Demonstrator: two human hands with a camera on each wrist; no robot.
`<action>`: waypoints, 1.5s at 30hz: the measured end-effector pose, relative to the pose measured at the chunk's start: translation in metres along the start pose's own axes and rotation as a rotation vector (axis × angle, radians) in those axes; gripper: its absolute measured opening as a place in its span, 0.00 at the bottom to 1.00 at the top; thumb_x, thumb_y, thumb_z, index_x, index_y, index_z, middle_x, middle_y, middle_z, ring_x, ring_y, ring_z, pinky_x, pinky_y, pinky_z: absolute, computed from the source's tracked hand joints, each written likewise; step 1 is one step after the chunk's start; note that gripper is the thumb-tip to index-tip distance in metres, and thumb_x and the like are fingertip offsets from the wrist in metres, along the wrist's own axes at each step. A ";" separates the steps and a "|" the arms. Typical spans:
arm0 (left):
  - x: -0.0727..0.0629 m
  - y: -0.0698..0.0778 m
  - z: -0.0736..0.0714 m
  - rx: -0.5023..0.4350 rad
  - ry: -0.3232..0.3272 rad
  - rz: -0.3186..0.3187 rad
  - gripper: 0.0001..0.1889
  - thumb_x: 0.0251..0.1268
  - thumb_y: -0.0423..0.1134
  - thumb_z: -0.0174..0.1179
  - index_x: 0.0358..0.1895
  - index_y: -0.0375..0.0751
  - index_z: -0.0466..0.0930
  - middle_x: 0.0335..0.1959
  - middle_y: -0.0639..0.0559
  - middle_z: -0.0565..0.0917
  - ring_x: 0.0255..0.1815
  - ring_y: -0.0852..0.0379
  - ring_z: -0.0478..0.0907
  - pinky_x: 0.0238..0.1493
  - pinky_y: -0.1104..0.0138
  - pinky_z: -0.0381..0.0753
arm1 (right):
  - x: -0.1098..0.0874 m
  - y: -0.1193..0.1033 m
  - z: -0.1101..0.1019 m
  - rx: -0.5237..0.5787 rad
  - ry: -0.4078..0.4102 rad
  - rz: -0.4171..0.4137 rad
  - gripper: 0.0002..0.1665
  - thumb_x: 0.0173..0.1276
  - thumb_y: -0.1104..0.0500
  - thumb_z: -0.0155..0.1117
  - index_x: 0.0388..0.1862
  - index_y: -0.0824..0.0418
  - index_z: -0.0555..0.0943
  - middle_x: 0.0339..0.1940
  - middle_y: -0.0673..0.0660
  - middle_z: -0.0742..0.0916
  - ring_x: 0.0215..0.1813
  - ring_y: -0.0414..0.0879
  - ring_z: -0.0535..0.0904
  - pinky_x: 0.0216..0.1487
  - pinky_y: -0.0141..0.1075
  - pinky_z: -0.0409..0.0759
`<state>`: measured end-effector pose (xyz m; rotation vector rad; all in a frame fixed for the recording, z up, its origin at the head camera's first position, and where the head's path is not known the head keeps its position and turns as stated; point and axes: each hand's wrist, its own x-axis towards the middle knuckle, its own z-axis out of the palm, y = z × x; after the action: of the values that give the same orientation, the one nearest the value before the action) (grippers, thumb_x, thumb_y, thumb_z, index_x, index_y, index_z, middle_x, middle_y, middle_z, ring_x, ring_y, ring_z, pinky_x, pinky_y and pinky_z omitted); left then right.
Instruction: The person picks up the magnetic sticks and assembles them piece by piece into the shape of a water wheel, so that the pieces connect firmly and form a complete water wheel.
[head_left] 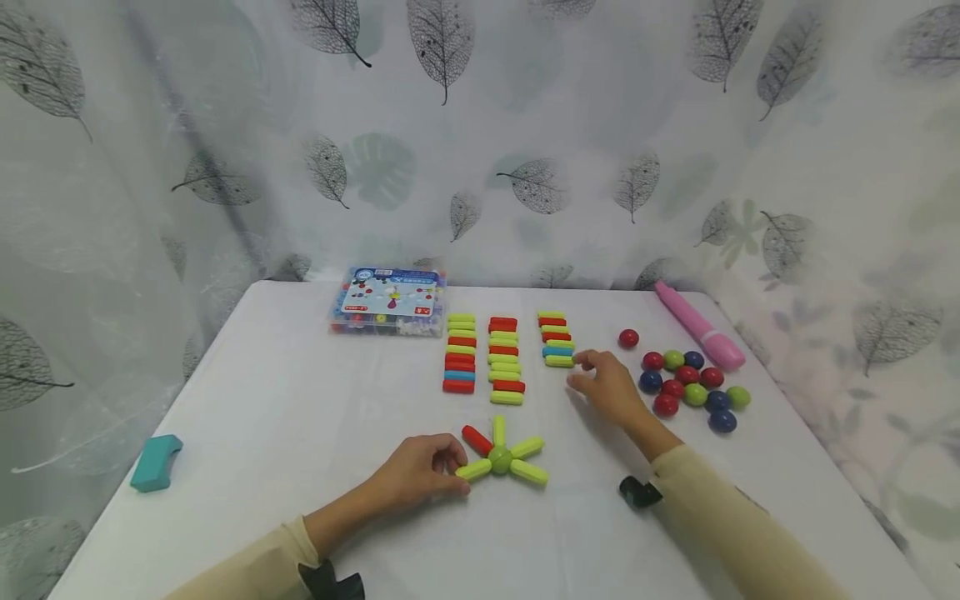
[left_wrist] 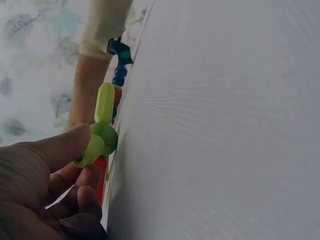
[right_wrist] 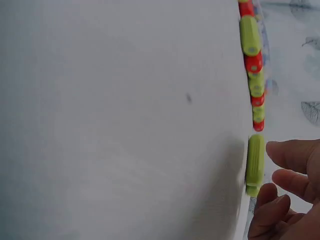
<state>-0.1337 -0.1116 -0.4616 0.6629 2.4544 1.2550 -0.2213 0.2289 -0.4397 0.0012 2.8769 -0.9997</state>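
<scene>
Pinching rod (head_left: 474, 471) well inside table edge (head_left: 193, 390)

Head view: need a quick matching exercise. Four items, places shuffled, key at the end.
Column 1
1. Left hand
2. Teal block
3. Long pink object
4. Clear labelled box

Column 2
A. Near the far edge of the table, left of the stick rows
B. Far right, next to the loose balls
C. Pinching a lime stick of the star-shaped piece
D. By the table's left edge

Pairs: 1-C, 2-D, 3-B, 4-A
</scene>
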 end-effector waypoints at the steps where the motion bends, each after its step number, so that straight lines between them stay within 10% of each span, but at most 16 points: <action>1: 0.000 0.000 0.001 -0.004 -0.006 0.000 0.13 0.54 0.44 0.77 0.40 0.53 0.83 0.29 0.63 0.81 0.30 0.61 0.73 0.31 0.72 0.73 | 0.009 0.002 0.000 -0.028 0.000 0.004 0.27 0.72 0.53 0.66 0.66 0.60 0.76 0.59 0.65 0.79 0.56 0.58 0.76 0.59 0.52 0.79; 14: -0.001 0.006 0.001 -0.018 -0.044 0.003 0.13 0.56 0.45 0.76 0.42 0.52 0.83 0.31 0.64 0.82 0.31 0.61 0.73 0.31 0.72 0.72 | 0.025 0.008 -0.002 -0.066 -0.014 0.051 0.21 0.69 0.55 0.68 0.57 0.64 0.79 0.50 0.62 0.83 0.51 0.56 0.78 0.57 0.49 0.80; 28: -0.005 0.006 0.001 -0.038 -0.064 -0.006 0.12 0.58 0.46 0.75 0.42 0.51 0.83 0.31 0.64 0.83 0.32 0.61 0.75 0.31 0.71 0.74 | -0.140 -0.033 0.032 0.210 -0.096 0.145 0.13 0.61 0.55 0.76 0.41 0.56 0.83 0.30 0.51 0.81 0.34 0.45 0.74 0.30 0.33 0.74; 45: -0.005 0.008 0.009 -0.026 -0.048 0.014 0.13 0.56 0.45 0.76 0.40 0.51 0.83 0.30 0.65 0.83 0.31 0.63 0.75 0.31 0.71 0.74 | -0.145 -0.043 0.063 0.165 -0.162 -0.012 0.14 0.61 0.52 0.76 0.36 0.56 0.80 0.26 0.48 0.79 0.31 0.42 0.73 0.26 0.29 0.70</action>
<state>-0.1228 -0.1041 -0.4603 0.6971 2.3942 1.2593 -0.0725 0.1611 -0.4488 -0.0816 2.6451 -1.1782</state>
